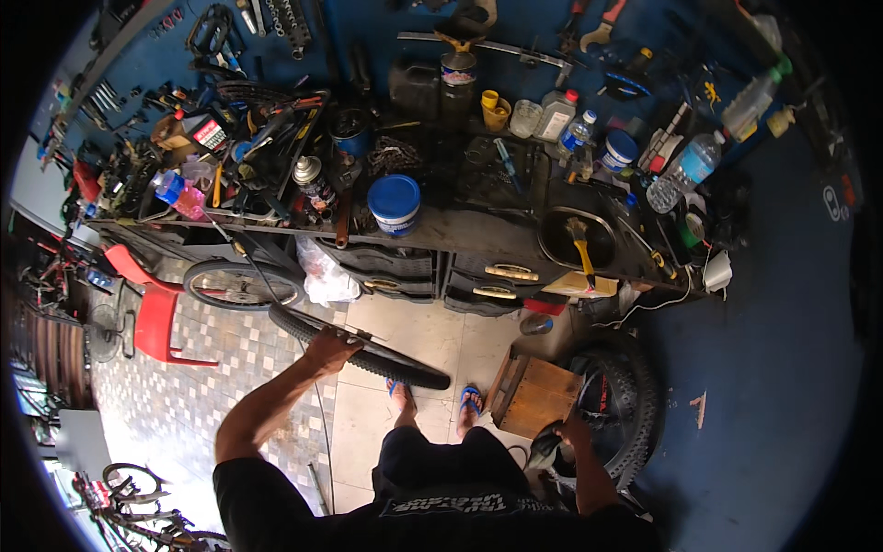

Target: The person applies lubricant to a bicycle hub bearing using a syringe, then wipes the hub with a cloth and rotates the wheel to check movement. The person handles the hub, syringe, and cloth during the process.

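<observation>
My left hand (333, 350) is closed around a bicycle wheel (405, 368) with a black knobby tyre. It hangs tilted above the floor, seen nearly edge-on, in front of my feet. Low on the right, my right hand (574, 432) is closed at a dark, crumpled, rag-like thing (544, 448), whose exact kind I cannot make out. Right beside that hand, several thick black tyres (644, 405) lean by the blue wall. A wooden box stool (538, 394) stands just left of them.
Ahead runs a cluttered workbench (460, 225) with a blue-lidded tub (394, 204), a spray can (313, 184), bottles and a brush (580, 247) in a tray. A red plastic chair (161, 317) and another wheel (244, 285) stand left. Bicycles (138, 506) are at lower left.
</observation>
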`<action>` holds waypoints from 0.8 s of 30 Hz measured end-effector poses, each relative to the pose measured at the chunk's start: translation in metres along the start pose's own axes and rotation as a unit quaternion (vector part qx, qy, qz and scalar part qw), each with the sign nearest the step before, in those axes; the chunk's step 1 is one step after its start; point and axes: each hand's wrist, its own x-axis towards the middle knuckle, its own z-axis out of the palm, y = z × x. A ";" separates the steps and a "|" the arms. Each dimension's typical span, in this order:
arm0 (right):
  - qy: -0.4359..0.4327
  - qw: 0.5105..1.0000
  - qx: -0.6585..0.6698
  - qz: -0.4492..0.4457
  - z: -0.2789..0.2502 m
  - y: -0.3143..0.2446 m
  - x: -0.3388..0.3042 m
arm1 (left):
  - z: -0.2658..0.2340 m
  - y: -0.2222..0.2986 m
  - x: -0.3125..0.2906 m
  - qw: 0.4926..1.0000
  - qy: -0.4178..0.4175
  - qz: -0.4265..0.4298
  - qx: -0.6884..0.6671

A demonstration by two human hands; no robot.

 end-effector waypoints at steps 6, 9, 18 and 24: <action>0.012 0.979 0.148 -0.138 -0.021 0.013 0.039 | -0.247 0.053 -0.055 0.977 0.048 -0.144 -0.152; 0.021 0.968 0.180 -0.176 -0.032 -0.005 0.039 | -0.366 0.090 -0.080 0.925 0.091 -0.280 -0.239; -0.030 0.618 0.664 -0.421 -0.115 -0.096 -0.018 | -0.558 0.131 -0.109 0.712 0.355 -0.453 -0.403; -0.227 0.386 0.724 -0.525 -0.176 -0.147 -0.092 | -0.567 0.133 -0.083 0.681 0.437 -0.420 -0.411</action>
